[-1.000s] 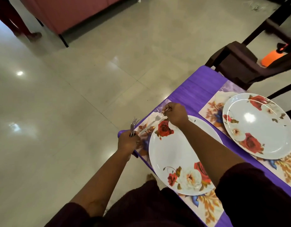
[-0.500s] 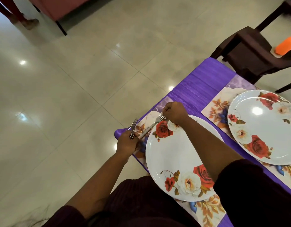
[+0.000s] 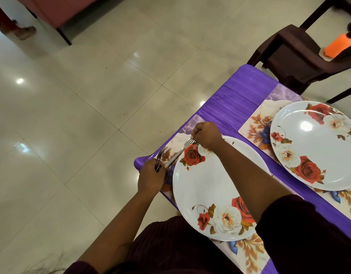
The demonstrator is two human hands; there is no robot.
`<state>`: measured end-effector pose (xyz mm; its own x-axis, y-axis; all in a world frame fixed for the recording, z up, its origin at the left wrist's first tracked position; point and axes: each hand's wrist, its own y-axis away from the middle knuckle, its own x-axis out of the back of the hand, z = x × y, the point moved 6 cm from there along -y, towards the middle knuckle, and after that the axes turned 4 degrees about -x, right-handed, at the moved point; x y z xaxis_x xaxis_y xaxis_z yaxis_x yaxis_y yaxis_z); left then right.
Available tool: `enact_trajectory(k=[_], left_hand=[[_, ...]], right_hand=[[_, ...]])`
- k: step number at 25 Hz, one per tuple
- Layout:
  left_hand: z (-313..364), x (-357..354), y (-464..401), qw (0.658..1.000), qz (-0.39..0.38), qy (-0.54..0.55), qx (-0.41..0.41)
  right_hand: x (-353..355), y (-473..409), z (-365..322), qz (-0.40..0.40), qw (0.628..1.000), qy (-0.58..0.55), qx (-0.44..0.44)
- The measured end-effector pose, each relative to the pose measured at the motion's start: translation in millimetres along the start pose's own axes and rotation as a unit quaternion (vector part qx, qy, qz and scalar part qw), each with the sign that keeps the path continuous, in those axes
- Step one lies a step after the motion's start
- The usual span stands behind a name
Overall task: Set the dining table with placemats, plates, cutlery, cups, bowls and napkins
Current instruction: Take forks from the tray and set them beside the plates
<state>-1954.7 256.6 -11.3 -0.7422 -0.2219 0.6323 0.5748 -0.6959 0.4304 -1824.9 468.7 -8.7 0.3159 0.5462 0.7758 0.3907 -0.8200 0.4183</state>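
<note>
From the head view, the person's left hand [image 3: 151, 177] has its grip clenched round a bundle of forks [image 3: 160, 158] at the near corner of the purple worktop [image 3: 232, 91], tines pointing up and away. The right hand [image 3: 207, 135] pinches the tine end of a single fork [image 3: 179, 153], which lies slanted across the rim of the near plate [image 3: 208, 188], its handle reaching toward the left hand. That plate sits on a floral placemat [image 3: 249, 252]. A second plate [image 3: 316, 145] rests on another placemat [image 3: 255, 123] farther along. A dark chair [image 3: 301, 54] stands at the far end.
</note>
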Motion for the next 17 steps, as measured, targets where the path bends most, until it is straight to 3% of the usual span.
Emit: enact_trajectory(k=[11,17], left_hand=[[-2,-8,-1,1.000,-0.010,-0.028,-0.005],[16,10,15,0.978,0.001,0.193,0.081]], right_hand=[[5,9,-1,0.005,0.998,-0.055,-0.017],[16,16,-1,0.075,0.986,-0.149,-0.024]])
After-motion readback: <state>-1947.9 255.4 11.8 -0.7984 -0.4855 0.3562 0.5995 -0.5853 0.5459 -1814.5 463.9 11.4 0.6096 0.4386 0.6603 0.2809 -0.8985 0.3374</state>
